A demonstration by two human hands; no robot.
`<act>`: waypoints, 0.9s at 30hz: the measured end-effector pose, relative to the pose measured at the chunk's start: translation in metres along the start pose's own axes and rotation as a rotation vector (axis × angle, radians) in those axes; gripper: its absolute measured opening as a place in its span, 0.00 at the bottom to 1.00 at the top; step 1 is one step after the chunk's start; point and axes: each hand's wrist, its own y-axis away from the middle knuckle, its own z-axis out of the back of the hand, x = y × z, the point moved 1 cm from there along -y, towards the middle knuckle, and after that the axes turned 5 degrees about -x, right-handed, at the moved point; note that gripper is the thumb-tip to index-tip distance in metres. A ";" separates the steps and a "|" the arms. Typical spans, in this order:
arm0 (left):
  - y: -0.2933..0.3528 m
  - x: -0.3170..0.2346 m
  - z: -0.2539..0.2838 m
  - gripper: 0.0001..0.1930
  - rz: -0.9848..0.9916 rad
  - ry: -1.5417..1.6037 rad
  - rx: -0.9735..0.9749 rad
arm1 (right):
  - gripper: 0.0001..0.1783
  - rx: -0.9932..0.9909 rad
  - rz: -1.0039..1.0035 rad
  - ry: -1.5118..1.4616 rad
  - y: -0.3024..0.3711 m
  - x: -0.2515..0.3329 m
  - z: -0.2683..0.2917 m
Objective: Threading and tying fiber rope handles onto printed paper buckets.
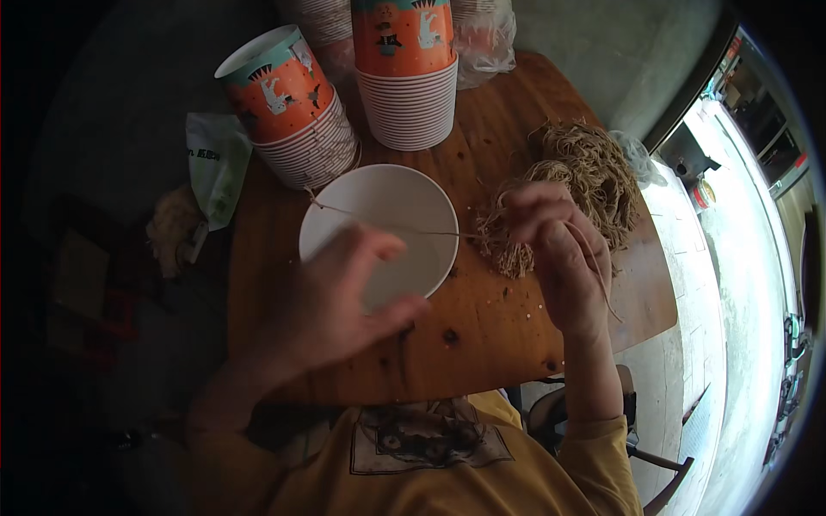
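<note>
In front of me on the wooden table (pixel 482 335) sits a white round paper tub (pixel 415 199). A thin brown paper cord (pixel 443 233) stretches across it, from a small knot or loop near its upper left rim to my right hand (pixel 564 249). That hand is closed, pinching the cord, with a loose tail hanging below the fingers. My left hand (pixel 340 292), smeared by motion, hovers over the tub's lower left side, thumb and fingers apart and nothing seen in it. Beside my right hand lies a large bundle of brown cords (pixel 594 168).
Two stacks of orange patterned paper tubs stand behind, a leaning left stack (pixel 288 107) and an upright middle stack (pixel 406 82). Clear plastic wrapping (pixel 486 47) covers more tubs at the back. A white-green bag (pixel 219 163) hangs at the table's left edge.
</note>
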 end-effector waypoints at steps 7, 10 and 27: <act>-0.015 0.000 -0.013 0.11 0.317 0.314 0.196 | 0.16 -0.075 -0.111 -0.608 -0.008 -0.021 -0.012; -0.022 0.002 0.007 0.09 0.457 0.414 0.239 | 0.18 -0.090 -0.116 -0.590 -0.004 -0.030 -0.008; -0.025 0.017 0.020 0.17 0.639 0.787 0.356 | 0.09 -0.107 -0.092 -0.023 0.003 -0.043 -0.036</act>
